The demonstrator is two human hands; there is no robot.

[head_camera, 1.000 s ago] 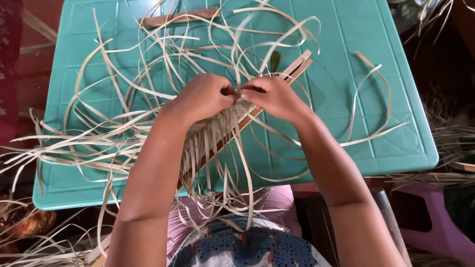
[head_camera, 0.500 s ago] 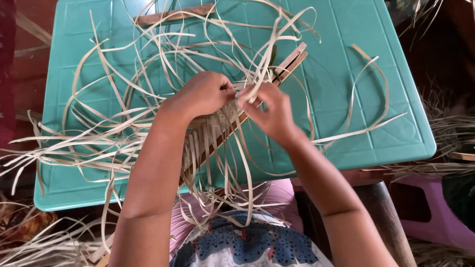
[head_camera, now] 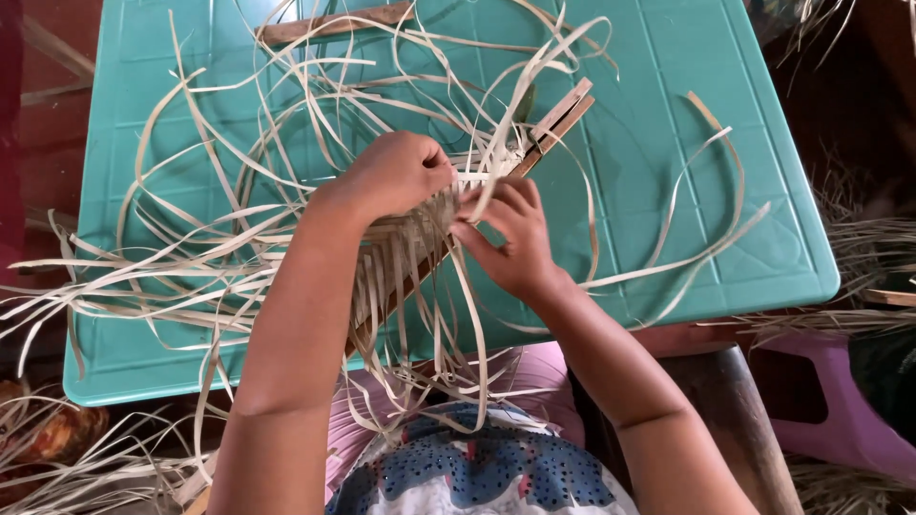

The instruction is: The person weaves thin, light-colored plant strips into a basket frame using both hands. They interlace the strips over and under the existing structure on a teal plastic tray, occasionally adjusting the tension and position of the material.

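Woven strip matting (head_camera: 405, 257) lies mid-table on a teal plastic table (head_camera: 687, 191), loose pale strips (head_camera: 172, 277) fanning left. Left hand (head_camera: 396, 176) is closed, pressing the weave; right hand (head_camera: 510, 238) pinches one strip beside a wooden slat (head_camera: 558, 114). A purple stool (head_camera: 840, 420) stands far right.

two hands (head_camera: 396, 176) (head_camera: 510, 238), one turquoise table (head_camera: 668, 172), one woven mat (head_camera: 401, 257), two wooden slats (head_camera: 558, 114) (head_camera: 329, 24), one purple stool (head_camera: 840, 401), uncounted pale strips (head_camera: 191, 277).
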